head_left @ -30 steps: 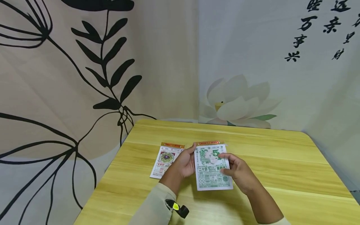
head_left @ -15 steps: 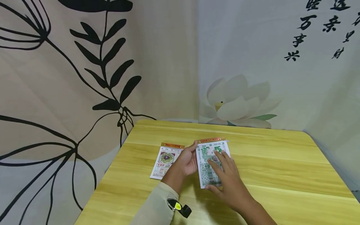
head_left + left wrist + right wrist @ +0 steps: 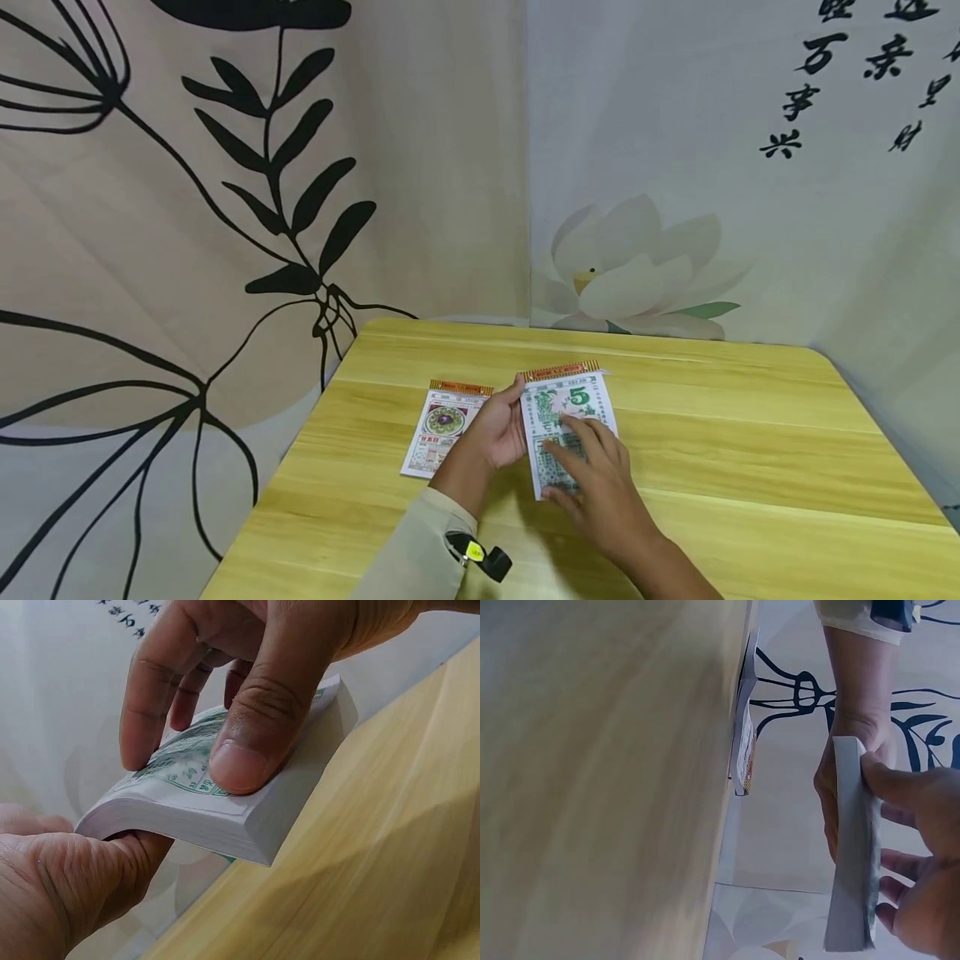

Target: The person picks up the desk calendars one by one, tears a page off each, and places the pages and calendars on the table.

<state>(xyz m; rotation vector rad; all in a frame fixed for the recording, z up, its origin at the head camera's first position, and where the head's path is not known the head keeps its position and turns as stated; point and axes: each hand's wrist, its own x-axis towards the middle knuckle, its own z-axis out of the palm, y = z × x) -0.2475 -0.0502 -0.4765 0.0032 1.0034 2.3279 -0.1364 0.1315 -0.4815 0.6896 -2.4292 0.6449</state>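
Note:
My left hand (image 3: 504, 432) grips a thick tear-off calendar (image 3: 581, 390) by its left edge, fingers underneath. Green print with a large 5 covers its top page, below a red and gold header strip. In the left wrist view the calendar's page block (image 3: 202, 829) bends slightly near the left hand (image 3: 82, 877). My right hand (image 3: 600, 487) lies over the page with fingers spread. Its thumb (image 3: 244, 754) rests near the lower corner and its fingertips touch the print. The right wrist view shows the block edge-on, raised off the table.
A second calendar (image 3: 444, 421), with a round coloured picture and red print, lies on the wooden table (image 3: 750, 433) to the left, partly behind the left hand. A black device (image 3: 480, 556) is strapped at the left sleeve. Patterned curtains (image 3: 450, 167) hang behind the table.
The right hand has moved from the calendar's right edge across to the middle of the page, its fingers spreading. The calendar has risen slightly and tilted in the left hand.

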